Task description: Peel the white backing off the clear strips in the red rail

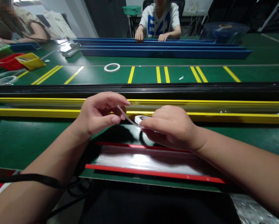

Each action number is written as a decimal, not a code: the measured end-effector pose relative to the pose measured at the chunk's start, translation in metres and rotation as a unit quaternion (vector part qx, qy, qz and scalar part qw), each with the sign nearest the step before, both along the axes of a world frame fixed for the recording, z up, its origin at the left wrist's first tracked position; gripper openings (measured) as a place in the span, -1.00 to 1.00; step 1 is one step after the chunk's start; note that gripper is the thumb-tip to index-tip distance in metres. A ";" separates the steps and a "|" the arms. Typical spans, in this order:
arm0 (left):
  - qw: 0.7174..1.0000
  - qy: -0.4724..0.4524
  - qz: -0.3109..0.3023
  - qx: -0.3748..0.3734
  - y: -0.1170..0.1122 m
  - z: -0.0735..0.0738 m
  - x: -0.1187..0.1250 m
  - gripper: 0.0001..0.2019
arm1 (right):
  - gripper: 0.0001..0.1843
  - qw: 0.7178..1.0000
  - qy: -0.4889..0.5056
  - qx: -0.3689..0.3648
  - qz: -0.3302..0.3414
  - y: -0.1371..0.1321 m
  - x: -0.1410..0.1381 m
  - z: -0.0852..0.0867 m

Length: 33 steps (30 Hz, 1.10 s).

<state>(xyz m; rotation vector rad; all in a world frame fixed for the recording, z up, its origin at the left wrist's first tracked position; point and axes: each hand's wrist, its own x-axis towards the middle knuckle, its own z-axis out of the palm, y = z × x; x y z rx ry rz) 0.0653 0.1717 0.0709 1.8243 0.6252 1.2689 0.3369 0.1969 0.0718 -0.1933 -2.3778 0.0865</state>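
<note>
My right hand [171, 127] is closed around a small white roll of tape [140, 119], held just above the table. A thin strip of tape [125, 115] runs from the roll up to my left hand [99, 112], whose thumb and fingers pinch its free end. Both hands hover over a glossy rail with red edges [153, 161] lying flat in front of me. The two hands are a few centimetres apart, joined by the strip.
A long yellow-edged rail [223, 109] and a black rail [200, 88] cross the green table beyond my hands. Farther off lie a white tape ring [111, 67], blue rails [165, 49], and red [8, 61] and yellow [30, 60] bins. Two other people sit across and at far left.
</note>
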 end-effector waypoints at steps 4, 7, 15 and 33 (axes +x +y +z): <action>0.975 0.046 0.148 0.160 -0.009 0.000 0.002 -0.61 | -0.89 1.000 -0.012 -0.024 0.008 0.000 0.000 0.000; 0.954 0.096 0.204 0.198 -0.012 0.005 0.003 -0.76 | -0.89 0.999 -0.016 -0.042 0.011 -0.001 -0.001 0.001; 0.943 0.151 0.190 0.226 0.000 0.005 0.004 -0.76 | -0.88 0.997 -0.025 -0.065 0.019 -0.001 0.000 0.004; 0.986 0.114 0.105 0.064 0.001 0.002 -0.001 -0.86 | -0.90 0.992 -0.006 -0.123 0.024 -0.001 -0.001 0.005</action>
